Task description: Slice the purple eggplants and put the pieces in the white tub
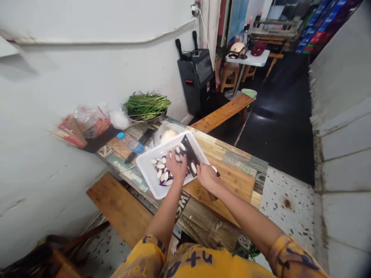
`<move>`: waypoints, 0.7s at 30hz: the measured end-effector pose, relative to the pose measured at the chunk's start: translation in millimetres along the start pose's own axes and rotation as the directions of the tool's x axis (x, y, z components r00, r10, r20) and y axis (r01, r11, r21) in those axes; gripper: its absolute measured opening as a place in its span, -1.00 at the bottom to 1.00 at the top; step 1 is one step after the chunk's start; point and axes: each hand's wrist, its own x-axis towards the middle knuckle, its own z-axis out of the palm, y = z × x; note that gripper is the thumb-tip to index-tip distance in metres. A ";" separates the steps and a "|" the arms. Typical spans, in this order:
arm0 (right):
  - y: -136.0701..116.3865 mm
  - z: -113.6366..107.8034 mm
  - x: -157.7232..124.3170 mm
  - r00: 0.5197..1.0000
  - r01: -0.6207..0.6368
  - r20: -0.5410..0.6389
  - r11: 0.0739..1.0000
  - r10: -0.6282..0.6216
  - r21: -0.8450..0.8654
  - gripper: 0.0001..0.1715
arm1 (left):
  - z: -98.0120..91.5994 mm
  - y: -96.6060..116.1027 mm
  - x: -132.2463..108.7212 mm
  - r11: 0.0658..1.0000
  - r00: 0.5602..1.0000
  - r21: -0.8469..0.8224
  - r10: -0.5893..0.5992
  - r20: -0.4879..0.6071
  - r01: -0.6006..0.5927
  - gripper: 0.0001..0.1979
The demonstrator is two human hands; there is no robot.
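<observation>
My right hand (206,176) is closed around the handle of a kitchen knife (189,150). Its broad dark blade reaches over the right side of a white plastic tray (146,174). Eggplant slices (161,166), pale inside with purple skin, lie in the tray. Over them is my left hand (176,166), fingers apart and close to the blade, with nothing visibly gripped. One pale slice (193,167) is against the blade near my right hand. The tray overlaps a wooden cutting board (233,178), where another slice (214,169) shows just beyond my right hand.
Behind the tray are a clear bowl (164,130) with pale contents and a blue-capped bottle (135,146). Green vegetables (146,105) fill a metal basin by the wall, near plastic bags (89,121). Wooden benches (223,114) flank the table; a black speaker (197,79) stands behind.
</observation>
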 end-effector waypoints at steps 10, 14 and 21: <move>15.7 7.0 11.0 0.997 -0.044 -0.064 0.993 0.052 0.113 -0.59 | -6.7 23.2 -33.1 0.854 0.855 -0.235 0.502 0.133 -0.465 -0.50; 26.1 13.0 0.7 0.996 -0.014 -0.076 0.950 0.039 0.311 -0.59 | -6.1 14.3 -12.4 0.978 0.960 -0.043 0.210 0.187 -0.205 -0.54; 110.6 15.9 -51.9 0.952 -0.117 -0.151 0.774 0.266 0.622 -0.54 | -2.4 9.5 -31.0 0.888 0.866 -0.102 0.460 0.196 -0.449 -0.60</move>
